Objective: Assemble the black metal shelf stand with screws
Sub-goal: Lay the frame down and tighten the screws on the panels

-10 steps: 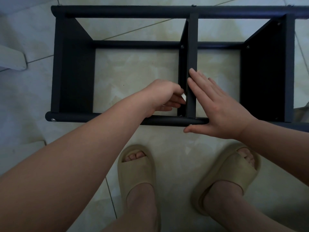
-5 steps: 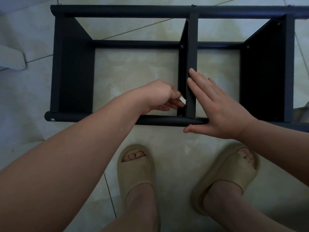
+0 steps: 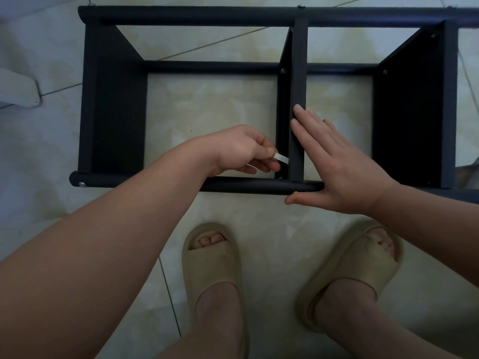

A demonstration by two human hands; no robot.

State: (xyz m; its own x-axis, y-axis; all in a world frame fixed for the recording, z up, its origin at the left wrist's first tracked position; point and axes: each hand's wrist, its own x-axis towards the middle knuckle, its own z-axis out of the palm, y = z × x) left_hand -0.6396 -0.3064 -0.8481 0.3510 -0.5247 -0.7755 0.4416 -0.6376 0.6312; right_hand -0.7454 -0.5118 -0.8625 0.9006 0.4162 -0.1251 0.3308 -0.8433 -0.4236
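The black shelf stand (image 3: 116,112) lies on the floor tiles (image 3: 272,229). Left of its middle divider (image 3: 299,73) my left hand (image 3: 241,151) pinches a small silver tool (image 3: 281,158); my right hand (image 3: 334,161) lies flat, fingers straight, against the divider

No legible text anywhere.

Pale tiled floor (image 3: 207,104): black shelf stand (image 3: 116,99), two beige slippers (image 3: 212,265).

One head-worn wide-angle view, looking nearly straight down, close above shelf (image 3: 116,112) and floor (image 3: 259,216); edges perhaps distorted.
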